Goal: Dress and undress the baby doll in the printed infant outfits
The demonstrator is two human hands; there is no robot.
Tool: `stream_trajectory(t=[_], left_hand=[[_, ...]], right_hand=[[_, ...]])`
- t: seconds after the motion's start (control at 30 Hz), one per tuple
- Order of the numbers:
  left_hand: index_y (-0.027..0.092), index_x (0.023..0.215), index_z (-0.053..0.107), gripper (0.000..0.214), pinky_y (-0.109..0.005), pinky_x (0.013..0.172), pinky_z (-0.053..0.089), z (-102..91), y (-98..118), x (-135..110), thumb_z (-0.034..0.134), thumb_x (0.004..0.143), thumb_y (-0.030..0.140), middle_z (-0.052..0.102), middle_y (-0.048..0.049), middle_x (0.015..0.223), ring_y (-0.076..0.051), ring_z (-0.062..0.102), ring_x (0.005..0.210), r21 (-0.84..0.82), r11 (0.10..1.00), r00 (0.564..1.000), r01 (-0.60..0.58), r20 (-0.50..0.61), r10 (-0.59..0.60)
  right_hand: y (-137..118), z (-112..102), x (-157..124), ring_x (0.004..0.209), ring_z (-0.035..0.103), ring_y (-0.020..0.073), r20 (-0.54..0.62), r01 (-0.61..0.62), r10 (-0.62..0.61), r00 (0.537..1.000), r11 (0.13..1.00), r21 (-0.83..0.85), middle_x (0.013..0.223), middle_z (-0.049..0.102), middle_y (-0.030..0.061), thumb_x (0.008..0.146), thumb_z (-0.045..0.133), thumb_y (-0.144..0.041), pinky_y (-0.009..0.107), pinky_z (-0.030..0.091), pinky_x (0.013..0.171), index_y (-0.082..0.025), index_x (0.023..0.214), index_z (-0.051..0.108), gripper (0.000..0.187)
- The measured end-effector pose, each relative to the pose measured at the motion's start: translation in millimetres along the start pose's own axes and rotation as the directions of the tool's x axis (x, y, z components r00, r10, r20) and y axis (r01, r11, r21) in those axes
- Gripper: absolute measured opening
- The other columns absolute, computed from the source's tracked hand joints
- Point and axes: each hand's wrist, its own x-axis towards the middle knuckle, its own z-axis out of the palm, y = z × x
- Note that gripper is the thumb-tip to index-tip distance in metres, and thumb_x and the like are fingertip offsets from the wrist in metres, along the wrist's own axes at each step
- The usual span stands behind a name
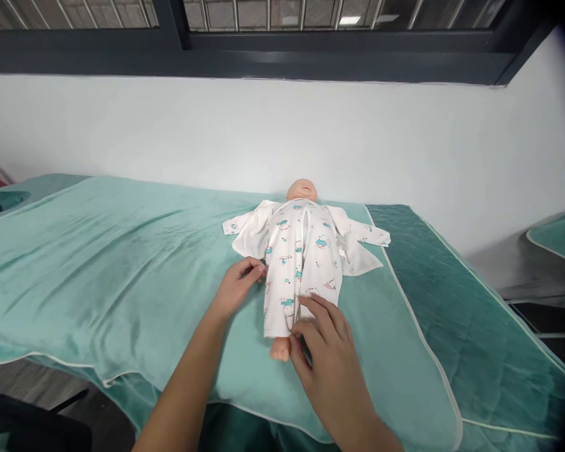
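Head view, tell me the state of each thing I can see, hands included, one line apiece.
Baby doll: lying on its back.
Printed baby outfit: spread over the doll, sleeves out sideways.
Doll's foot: bare, showing below the outfit.
Left hand: fingers curled at the outfit's edge; grip unclear.
Right hand: fingers bent over the outfit's lower end; grip unclear.
Light teal blanket: spread out, wrinkled.

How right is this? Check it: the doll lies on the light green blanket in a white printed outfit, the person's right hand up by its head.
The right hand is not by the head but down at the lower end of the outfit, near the foot, as the head view shows. The rest stands.
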Motion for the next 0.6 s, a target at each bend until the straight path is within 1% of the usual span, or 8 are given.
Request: stream_trajectory(t=[0.1, 0.17, 0.27, 0.33, 0.4, 0.5, 0.6], left_hand=[[0.019, 0.081, 0.061, 0.024, -0.028, 0.074, 0.043, -0.6, -1, 0, 0.056, 0.089, 0.040, 0.060, -0.0004, 0.078, -0.015, 0.054, 0.075, 0.010, 1.000, 1.000, -0.007, 0.004, 0.007], [0.018, 0.081, 0.061, 0.024, -0.028, 0.074, 0.043, -0.8, -2, 0, 0.056, 0.089, 0.040, 0.060, -0.0006, 0.078, -0.015, 0.054, 0.075, 0.008, 1.000, 1.000, -0.011, 0.007, 0.011], [0.018, 0.081, 0.061, 0.025, -0.029, 0.074, 0.044, -0.9, -2, 0, 0.056, 0.089, 0.041, 0.061, -0.0016, 0.079, -0.015, 0.055, 0.076, 0.002, 1.000, 1.000, -0.008, 0.008, 0.007], [0.018, 0.082, 0.062, 0.026, -0.029, 0.074, 0.044, -1.0, -3, 1, 0.056, 0.088, 0.042, 0.062, -0.0021, 0.080, -0.015, 0.055, 0.075, 0.013, 1.000, 1.000, -0.009, 0.009, 0.009], [0.018, 0.081, 0.062, 0.026, -0.029, 0.073, 0.043, -1.2, -3, 1, 0.056, 0.088, 0.042, 0.061, -0.0018, 0.078, -0.016, 0.055, 0.074, 0.033, 0.999, 1.000, -0.010, 0.006, 0.010], [0.018, 0.081, 0.061, 0.025, -0.029, 0.074, 0.043, -1.3, -3, 1, 0.055, 0.089, 0.041, 0.061, -0.0013, 0.077, -0.015, 0.055, 0.075, 0.044, 0.999, 1.000, -0.008, 0.002, 0.008], [0.018, 0.081, 0.061, 0.025, -0.029, 0.074, 0.043, -1.2, -2, 0, 0.054, 0.090, 0.040, 0.061, -0.0014, 0.079, -0.015, 0.055, 0.076, 0.040, 0.999, 1.000, -0.007, 0.013, 0.007]], right_hand=[[2, 2, 0, 0.135, 0.039, 0.0311, 0.001, -0.029, 0.029, 1.000, 0.999, -0.037, 0.136, 0.053, 0.0088, 0.089, 0.052, -0.011, 0.058, 0.038, 0.106, -0.022, 0.099, 0.059, 0.017], [2, 2, 0, 0.135, 0.040, 0.0305, 0.001, -0.022, 0.022, 1.000, 0.999, -0.035, 0.135, 0.054, 0.0080, 0.089, 0.052, -0.010, 0.058, 0.038, 0.107, -0.022, 0.095, 0.059, 0.015], [-3, -5, 1, 0.135, 0.041, 0.0288, -0.021, 0.028, -0.027, 0.999, 0.999, 0.027, 0.132, 0.056, 0.0076, 0.090, 0.051, -0.009, 0.057, 0.038, 0.108, -0.023, 0.090, 0.057, 0.015], [-7, -12, 1, 0.136, 0.040, 0.0286, -0.044, 0.055, -0.052, 0.998, 0.997, 0.058, 0.130, 0.056, 0.0083, 0.091, 0.050, -0.009, 0.057, 0.038, 0.109, -0.023, 0.092, 0.057, 0.016], [-8, -17, -2, 0.137, 0.039, 0.0287, -0.041, 0.053, -0.050, 0.998, 0.996, 0.067, 0.131, 0.056, 0.0084, 0.091, 0.049, -0.009, 0.057, 0.039, 0.109, -0.024, 0.095, 0.058, 0.018], [-2, -21, -12, 0.134, 0.043, 0.0268, -0.026, -0.016, 0.019, 0.999, 0.993, 0.114, 0.136, 0.052, 0.0094, 0.093, 0.047, -0.012, 0.051, 0.046, 0.104, -0.026, 0.108, 0.059, 0.024], [15, -19, -27, 0.129, 0.049, 0.0239, -0.084, -0.115, 0.133, 0.988, 0.976, 0.186, 0.137, 0.050, 0.0114, 0.095, 0.045, -0.015, 0.043, 0.051, 0.099, -0.025, 0.126, 0.051, 0.033]])
